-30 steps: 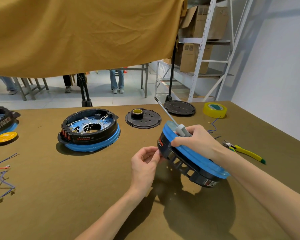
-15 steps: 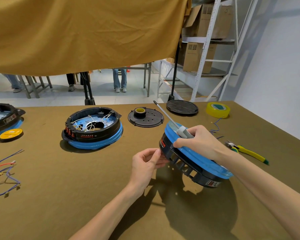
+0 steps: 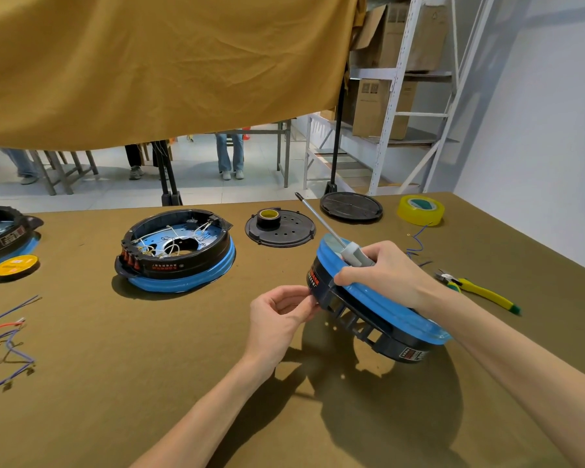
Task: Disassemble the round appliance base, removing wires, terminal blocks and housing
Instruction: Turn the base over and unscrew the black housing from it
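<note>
A round appliance base (image 3: 379, 312), black with a blue rim, is tilted up on its edge at the centre right of the table. My right hand (image 3: 382, 273) grips its upper blue rim together with a grey-handled screwdriver (image 3: 335, 236) whose shaft points up and away. My left hand (image 3: 281, 315) pinches the base's black lower-left edge with curled fingers. What my fingertips pinch there is too small to tell.
A second base (image 3: 178, 251) with white wires lies flat at centre left, a third (image 3: 4, 233) at the far left. Black cover plates (image 3: 279, 228) (image 3: 351, 207), yellow tape rolls (image 3: 420, 210) (image 3: 16, 266), yellow pliers (image 3: 477, 290) and loose wires (image 3: 4, 342) lie around.
Both hands and the tilted base have stayed almost still. The view has shifted slightly, so everything sits a little to the right.
</note>
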A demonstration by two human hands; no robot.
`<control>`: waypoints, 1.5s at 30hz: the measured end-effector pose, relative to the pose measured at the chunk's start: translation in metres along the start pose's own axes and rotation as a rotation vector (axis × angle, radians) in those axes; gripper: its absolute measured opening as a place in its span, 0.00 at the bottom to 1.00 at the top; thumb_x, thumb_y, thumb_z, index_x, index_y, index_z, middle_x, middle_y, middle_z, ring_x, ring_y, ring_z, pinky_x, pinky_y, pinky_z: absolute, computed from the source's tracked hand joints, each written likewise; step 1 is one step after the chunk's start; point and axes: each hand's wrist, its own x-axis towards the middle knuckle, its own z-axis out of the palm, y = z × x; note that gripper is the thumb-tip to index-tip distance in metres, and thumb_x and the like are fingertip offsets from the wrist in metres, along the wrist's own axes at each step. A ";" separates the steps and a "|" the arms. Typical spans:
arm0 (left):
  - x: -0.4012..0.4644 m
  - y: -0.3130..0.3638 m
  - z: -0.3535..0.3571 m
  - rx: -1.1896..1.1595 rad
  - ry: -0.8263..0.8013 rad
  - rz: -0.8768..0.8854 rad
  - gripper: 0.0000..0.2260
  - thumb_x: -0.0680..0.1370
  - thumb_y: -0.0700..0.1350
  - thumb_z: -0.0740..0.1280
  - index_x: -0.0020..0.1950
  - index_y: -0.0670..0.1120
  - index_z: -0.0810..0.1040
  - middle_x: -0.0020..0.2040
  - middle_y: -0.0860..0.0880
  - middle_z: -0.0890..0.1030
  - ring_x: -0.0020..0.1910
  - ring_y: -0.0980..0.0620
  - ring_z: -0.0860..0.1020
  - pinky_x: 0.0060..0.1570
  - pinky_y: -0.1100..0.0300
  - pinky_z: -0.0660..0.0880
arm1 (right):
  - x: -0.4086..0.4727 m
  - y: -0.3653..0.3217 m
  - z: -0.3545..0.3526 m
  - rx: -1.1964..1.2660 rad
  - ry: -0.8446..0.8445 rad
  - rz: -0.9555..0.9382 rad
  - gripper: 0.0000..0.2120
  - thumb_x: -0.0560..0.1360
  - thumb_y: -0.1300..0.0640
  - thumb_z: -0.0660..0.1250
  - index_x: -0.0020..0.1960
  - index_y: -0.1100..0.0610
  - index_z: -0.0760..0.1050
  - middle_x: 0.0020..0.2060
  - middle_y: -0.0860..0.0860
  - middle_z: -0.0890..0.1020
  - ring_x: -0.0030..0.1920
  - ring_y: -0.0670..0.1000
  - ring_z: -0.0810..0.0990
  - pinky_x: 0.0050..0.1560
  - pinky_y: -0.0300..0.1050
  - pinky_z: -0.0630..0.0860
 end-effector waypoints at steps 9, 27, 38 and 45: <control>0.000 0.003 -0.003 -0.029 -0.063 -0.050 0.06 0.79 0.42 0.72 0.55 0.46 0.86 0.49 0.48 0.89 0.50 0.50 0.87 0.48 0.61 0.83 | -0.001 -0.002 0.001 -0.004 -0.005 0.009 0.23 0.62 0.41 0.74 0.37 0.61 0.76 0.31 0.52 0.71 0.32 0.49 0.69 0.33 0.41 0.66; 0.011 0.005 -0.011 -0.187 -0.288 -0.547 0.33 0.74 0.71 0.65 0.63 0.45 0.74 0.61 0.41 0.85 0.58 0.44 0.85 0.54 0.49 0.83 | -0.010 0.007 0.028 0.069 -0.009 -0.012 0.22 0.75 0.41 0.72 0.40 0.61 0.78 0.28 0.51 0.70 0.25 0.46 0.68 0.26 0.37 0.66; 0.021 0.006 -0.021 -0.066 -0.049 -0.548 0.31 0.77 0.58 0.71 0.73 0.40 0.72 0.67 0.41 0.80 0.61 0.43 0.82 0.57 0.50 0.82 | -0.014 0.076 -0.028 -0.196 0.588 0.151 0.11 0.80 0.50 0.65 0.43 0.55 0.77 0.32 0.50 0.78 0.34 0.53 0.75 0.31 0.47 0.65; 0.026 0.011 -0.033 -0.099 0.095 -0.544 0.28 0.79 0.59 0.69 0.69 0.39 0.74 0.64 0.40 0.81 0.63 0.43 0.79 0.51 0.55 0.79 | -0.020 0.146 -0.021 -0.471 0.489 0.455 0.10 0.78 0.45 0.66 0.54 0.48 0.78 0.42 0.50 0.81 0.47 0.58 0.80 0.40 0.47 0.70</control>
